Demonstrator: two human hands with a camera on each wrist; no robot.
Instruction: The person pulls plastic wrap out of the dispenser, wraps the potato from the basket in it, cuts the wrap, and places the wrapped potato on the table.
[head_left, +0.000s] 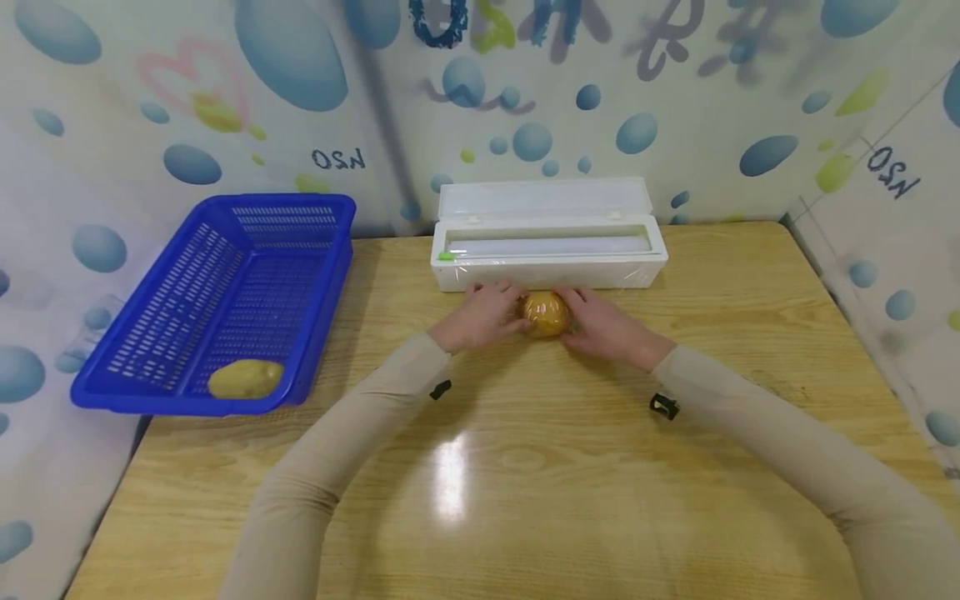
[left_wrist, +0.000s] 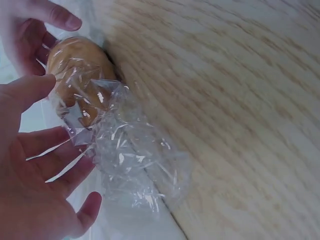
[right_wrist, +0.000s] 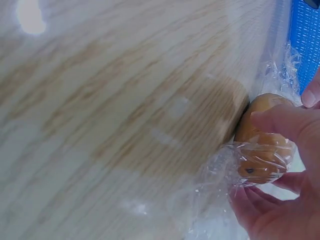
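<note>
A rounded orange-brown piece of produce (head_left: 546,314) in clear cling film (left_wrist: 135,155) sits on the table, close in front of a white film box. My left hand (head_left: 487,314) holds its left side; in the left wrist view the thumb is at the produce and the other fingers reach under the loose film. From the right, my right hand (head_left: 603,325) grips it, the thumb over it and fingers beneath in the right wrist view. Crumpled film sticks out at both ends. A dark spot shows on the produce near the right fingers.
Behind the hands stands the white cling film box (head_left: 551,273), its lid up and a roll (head_left: 551,246) inside, with a green slider on its left front edge. At left is a blue plastic basket (head_left: 318,317) holding a potato (head_left: 246,379). Patterned walls border the wooden table (head_left: 555,500).
</note>
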